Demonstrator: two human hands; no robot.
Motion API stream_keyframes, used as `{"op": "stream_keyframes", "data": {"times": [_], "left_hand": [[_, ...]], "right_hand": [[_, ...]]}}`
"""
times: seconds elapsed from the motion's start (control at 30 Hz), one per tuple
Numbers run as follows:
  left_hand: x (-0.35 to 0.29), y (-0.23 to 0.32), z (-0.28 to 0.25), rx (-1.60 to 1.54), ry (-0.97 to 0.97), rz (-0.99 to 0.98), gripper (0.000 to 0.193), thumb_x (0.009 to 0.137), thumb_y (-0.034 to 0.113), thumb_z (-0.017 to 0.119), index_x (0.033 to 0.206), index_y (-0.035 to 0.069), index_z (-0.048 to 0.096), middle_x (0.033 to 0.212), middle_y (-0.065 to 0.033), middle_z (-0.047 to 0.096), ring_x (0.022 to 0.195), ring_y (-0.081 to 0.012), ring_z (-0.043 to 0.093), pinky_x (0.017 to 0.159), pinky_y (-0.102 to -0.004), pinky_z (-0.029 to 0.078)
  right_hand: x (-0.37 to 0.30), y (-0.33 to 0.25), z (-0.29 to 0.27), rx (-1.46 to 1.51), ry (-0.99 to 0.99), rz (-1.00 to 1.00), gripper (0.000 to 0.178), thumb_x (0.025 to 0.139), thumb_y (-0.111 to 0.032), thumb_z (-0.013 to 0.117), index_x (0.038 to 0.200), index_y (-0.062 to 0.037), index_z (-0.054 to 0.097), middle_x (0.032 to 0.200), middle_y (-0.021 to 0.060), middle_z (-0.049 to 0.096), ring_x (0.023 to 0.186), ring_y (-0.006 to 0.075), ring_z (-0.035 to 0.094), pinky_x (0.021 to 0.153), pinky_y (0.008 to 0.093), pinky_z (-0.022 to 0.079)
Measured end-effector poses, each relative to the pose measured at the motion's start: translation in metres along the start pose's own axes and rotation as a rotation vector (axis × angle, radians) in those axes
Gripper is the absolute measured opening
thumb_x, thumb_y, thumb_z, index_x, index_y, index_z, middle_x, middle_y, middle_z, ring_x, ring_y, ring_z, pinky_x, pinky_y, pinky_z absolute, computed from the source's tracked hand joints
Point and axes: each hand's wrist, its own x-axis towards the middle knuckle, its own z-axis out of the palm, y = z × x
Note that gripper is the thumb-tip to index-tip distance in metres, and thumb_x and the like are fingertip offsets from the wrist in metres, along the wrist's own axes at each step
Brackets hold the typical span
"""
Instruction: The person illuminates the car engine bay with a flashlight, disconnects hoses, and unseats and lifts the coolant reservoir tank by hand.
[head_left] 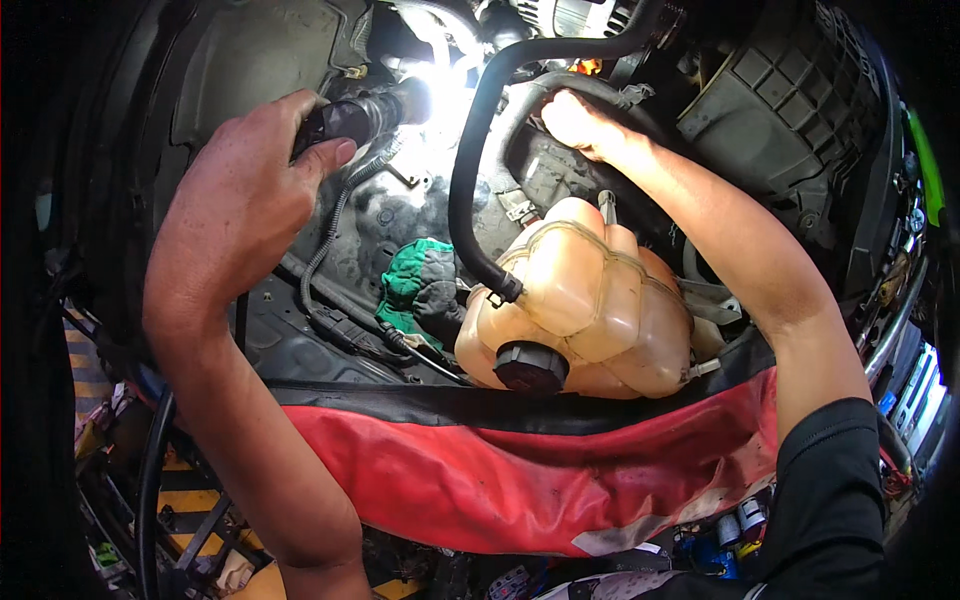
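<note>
My left hand (245,185) is wrapped round a black flashlight (372,117), whose bright beam washes out the middle of the engine bay. My right hand (578,122) reaches in beside a curved grey hose (515,112). Its fingers look curled, but glare and the angle hide what they grip, if anything. Between my arms sits a yellowed plastic coolant reservoir (575,290) with a black cap (531,367). A thick black hose (466,180) arches up from the reservoir's left side. A green and grey work glove (417,286) lies left of the reservoir.
A red and black fender cover (500,470) drapes over the near edge of the bay. A ribbed black plastic housing (775,100) stands at the far right. A corrugated wiring conduit (330,235) runs down the left side. Blurred tools and parts lie below.
</note>
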Motion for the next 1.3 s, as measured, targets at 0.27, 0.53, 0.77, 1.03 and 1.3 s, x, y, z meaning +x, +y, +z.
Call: {"op": "stream_keyframes", "data": {"times": [0.27,0.53,0.77,1.03,1.3], "left_hand": [[0.004,-0.005,0.006,-0.019,0.032,0.041,0.039,0.105,0.026,0.068,0.126,-0.007,0.068,0.113,-0.0305,0.073,0.107,-0.0461,0.071,0.093,-0.0501,0.052],[0.006,0.001,0.002,-0.097,-0.047,0.049,0.037,0.104,0.024,0.069,0.124,-0.007,0.068,0.11,-0.0304,0.073,0.106,-0.0465,0.071,0.091,-0.0501,0.053],[0.008,-0.009,0.006,-0.094,-0.02,0.033,0.04,0.103,0.024,0.07,0.13,-0.005,0.067,0.112,-0.0302,0.073,0.107,-0.0471,0.07,0.093,-0.0496,0.053],[0.007,-0.002,0.003,-0.122,-0.065,0.069,0.038,0.102,0.022,0.071,0.129,-0.006,0.068,0.11,-0.0302,0.073,0.105,-0.0472,0.07,0.092,-0.0491,0.052],[0.004,-0.014,0.013,0.037,0.05,0.132,0.049,0.101,0.03,0.075,0.136,-0.003,0.066,0.127,-0.0265,0.07,0.118,-0.0421,0.068,0.1,-0.0458,0.052]], "right_hand": [[0.006,0.01,0.01,0.083,0.022,-0.334,0.033,0.105,-0.013,0.051,0.13,-0.0063,0.071,0.108,0.0055,0.069,0.092,0.0121,0.061,0.077,0.0295,0.054],[0.014,0.007,0.009,-0.067,0.012,-0.391,0.042,0.104,-0.005,0.053,0.144,-0.0112,0.061,0.11,0.0081,0.072,0.096,0.0152,0.066,0.078,0.0333,0.055],[0.017,0.0,0.01,-0.173,0.051,-0.458,0.04,0.103,-0.004,0.054,0.142,-0.0104,0.06,0.107,0.0111,0.072,0.095,0.0193,0.067,0.08,0.0366,0.056],[0.014,-0.004,0.012,-0.266,0.095,-0.519,0.039,0.102,-0.003,0.055,0.14,-0.0094,0.06,0.103,0.0146,0.072,0.095,0.0241,0.068,0.081,0.0404,0.056],[0.022,0.001,0.014,-0.391,0.188,-0.59,0.035,0.093,-0.012,0.073,0.126,-0.0149,0.063,0.102,0.0143,0.076,0.098,0.0326,0.074,0.084,0.0441,0.058]]}}
